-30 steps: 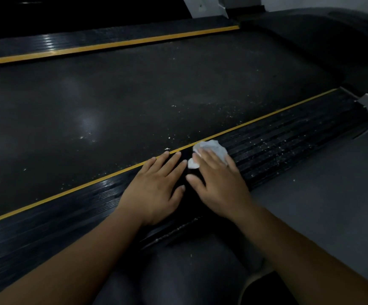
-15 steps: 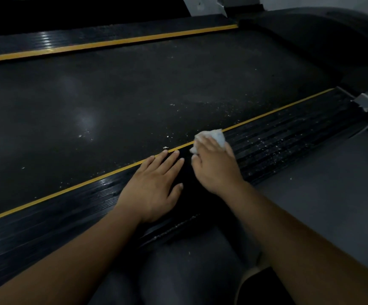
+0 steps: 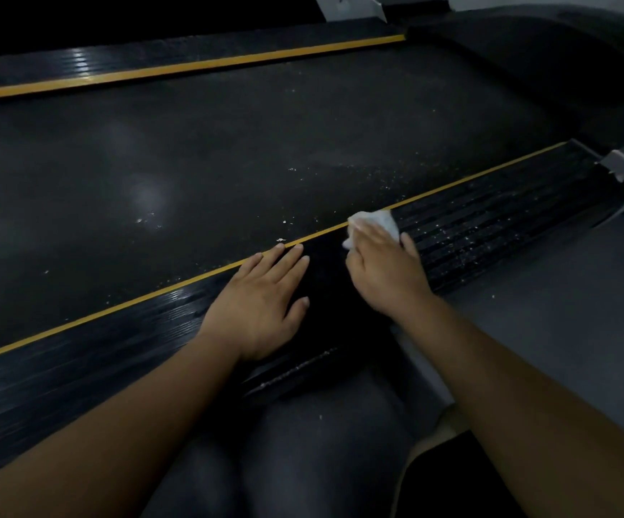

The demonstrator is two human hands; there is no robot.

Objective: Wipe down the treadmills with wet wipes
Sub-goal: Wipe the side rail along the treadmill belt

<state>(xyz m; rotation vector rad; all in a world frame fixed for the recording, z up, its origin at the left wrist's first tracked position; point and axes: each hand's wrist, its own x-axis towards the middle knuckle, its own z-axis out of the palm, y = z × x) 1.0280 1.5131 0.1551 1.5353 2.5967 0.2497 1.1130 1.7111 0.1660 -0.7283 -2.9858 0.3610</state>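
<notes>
item, far left: side rail [image 3: 79, 353], ribbed, this stretch glossy and dark. item: yellow stripe [image 3: 116, 312], running along the rail's far edge. item: my left hand [image 3: 262, 308], flat on the rail, fingers straight and a little apart, tips touching the stripe, holding nothing; barely shifted over the last second, so i judge it a brace. item: my right hand [image 3: 385, 271], just beside the left, fingers bent over and clamped on the wadded wet wipe [image 3: 376, 220]. change noted: a second ago this hand lay closer to me with the wipe on the middle of the rail; it has since pushed away and to the right, and the wipe now sits on the stripe, at the edge of the treadmill belt [image 3: 228, 143]. item, right of the wipe: rail stretch scattered with white flecks [image 3: 460, 241], not yet reached. judgement: the stroke works rightward, clean rail behind and dirty rail ahead; crumbs also lie on the belt, so much wiping is left.
</notes>
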